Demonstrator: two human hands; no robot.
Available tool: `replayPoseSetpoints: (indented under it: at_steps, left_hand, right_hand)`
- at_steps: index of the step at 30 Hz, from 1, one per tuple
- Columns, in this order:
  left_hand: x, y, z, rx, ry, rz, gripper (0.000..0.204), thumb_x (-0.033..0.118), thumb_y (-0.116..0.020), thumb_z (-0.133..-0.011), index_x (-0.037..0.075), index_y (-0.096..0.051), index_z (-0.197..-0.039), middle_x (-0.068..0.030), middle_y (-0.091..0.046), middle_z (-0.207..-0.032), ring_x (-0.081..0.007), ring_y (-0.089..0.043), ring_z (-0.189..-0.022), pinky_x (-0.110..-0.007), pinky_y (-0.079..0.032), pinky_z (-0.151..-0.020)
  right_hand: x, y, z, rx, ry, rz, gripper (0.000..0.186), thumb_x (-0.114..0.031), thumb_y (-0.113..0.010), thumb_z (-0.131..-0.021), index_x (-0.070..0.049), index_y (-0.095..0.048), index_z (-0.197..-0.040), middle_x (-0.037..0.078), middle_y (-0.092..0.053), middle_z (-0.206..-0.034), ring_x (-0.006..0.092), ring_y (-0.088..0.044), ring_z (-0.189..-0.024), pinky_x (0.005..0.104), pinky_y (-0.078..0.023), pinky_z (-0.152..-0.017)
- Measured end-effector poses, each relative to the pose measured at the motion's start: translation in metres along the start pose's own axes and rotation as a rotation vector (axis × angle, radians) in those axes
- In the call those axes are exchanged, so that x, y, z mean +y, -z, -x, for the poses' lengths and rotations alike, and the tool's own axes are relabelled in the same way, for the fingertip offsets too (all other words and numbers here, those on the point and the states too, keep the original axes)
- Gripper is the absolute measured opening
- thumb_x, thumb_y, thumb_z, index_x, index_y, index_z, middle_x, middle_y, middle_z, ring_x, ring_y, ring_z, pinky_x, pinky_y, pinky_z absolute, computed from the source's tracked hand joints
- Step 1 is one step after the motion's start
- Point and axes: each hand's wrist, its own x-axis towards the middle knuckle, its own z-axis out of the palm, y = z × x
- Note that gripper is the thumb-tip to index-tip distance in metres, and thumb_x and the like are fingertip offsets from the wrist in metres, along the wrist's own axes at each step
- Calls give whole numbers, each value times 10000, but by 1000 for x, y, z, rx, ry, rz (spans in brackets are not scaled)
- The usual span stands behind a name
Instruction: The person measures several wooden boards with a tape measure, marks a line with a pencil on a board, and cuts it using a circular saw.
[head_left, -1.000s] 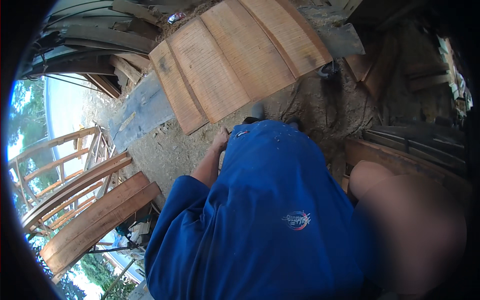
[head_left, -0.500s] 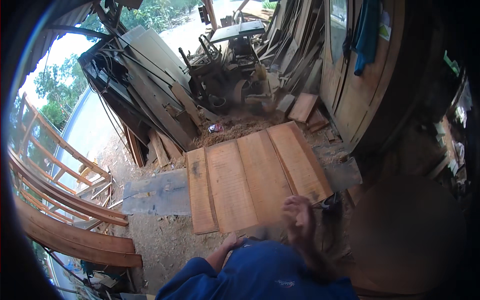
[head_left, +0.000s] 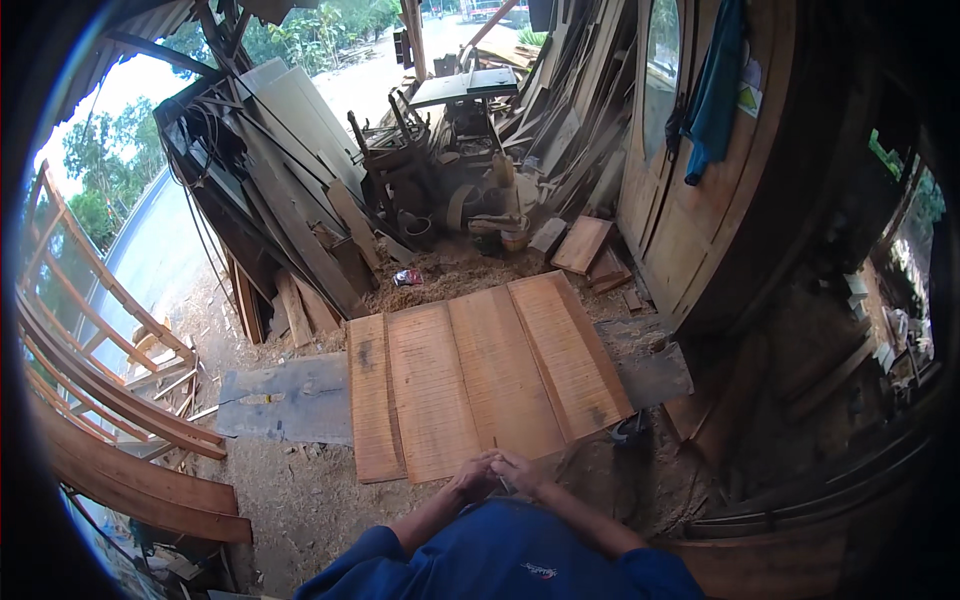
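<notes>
My left hand (head_left: 474, 477) and my right hand (head_left: 517, 472) meet in front of my blue shirt, fingers closed close together around something too small to make out. Just beyond them lie several rough reddish-brown planks (head_left: 497, 356) side by side, with saw marks and dark smudges on their surface. These rest across a weathered grey board (head_left: 283, 394), whose ends stick out left and right.
Leaning timber (head_left: 300, 210) and a dark machine with a small tabletop (head_left: 462, 86) stand behind, among sawdust (head_left: 430, 294). A wooden cabinet door (head_left: 670, 230) with hanging blue cloth (head_left: 715, 130) is at right. Wooden frames (head_left: 120, 320) and curved-looking boards (head_left: 150, 480) line the left.
The view has tilted up from my shirt to the workshop. My right hand, raised half a second ago, has come down to join my left hand, which has shifted rightward.
</notes>
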Motion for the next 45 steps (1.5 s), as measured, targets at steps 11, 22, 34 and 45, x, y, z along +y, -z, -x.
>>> replayPoseSetpoints:
  at_steps: [11, 22, 34, 45]
  left_hand:
    - [22, 52, 69, 566, 9, -41, 246, 210, -621, -953, 11, -559, -1082, -141, -632, -1117, -269, -602, -1087, -496, -524, -881]
    - [45, 263, 180, 1260, -126, 130, 280, 322, -489, -1013, 71, -551, -1120, -85, -606, -1047, -257, -609, -898, -441, -466, -679]
    - [-22, 233, 143, 1312, 141, 35, 576, 362, -604, -941, 39, -410, -1377, -146, -578, -1202, -293, -654, -936, -332, -539, -590]
    - [-168, 68, 225, 1585, 322, -76, 350, 268, -634, -906, -22, -619, -1101, -103, -654, -905, -162, -634, -722, -306, -514, -654]
  right_hand:
    - [-20, 29, 34, -307, -274, 708, 548, -422, -616, -829, -142, -556, -1297, 197, -639, -1190, 374, -618, -1083, 427, -480, -927]
    - [-37, 202, 89, -86, -572, 1282, 353, -399, -572, -837, -285, -674, -1156, 124, -686, -1109, 339, -633, -1068, 455, -501, -929]
    - [-65, 187, -61, -84, -600, 1436, 282, -362, -543, -897, -211, -714, -1062, 137, -674, -1111, 360, -621, -1071, 481, -490, -915]
    - [-14, 196, -158, -209, -640, 1438, 316, -381, -510, -923, -182, -666, -1112, 158, -650, -1173, 381, -591, -1128, 505, -467, -937]
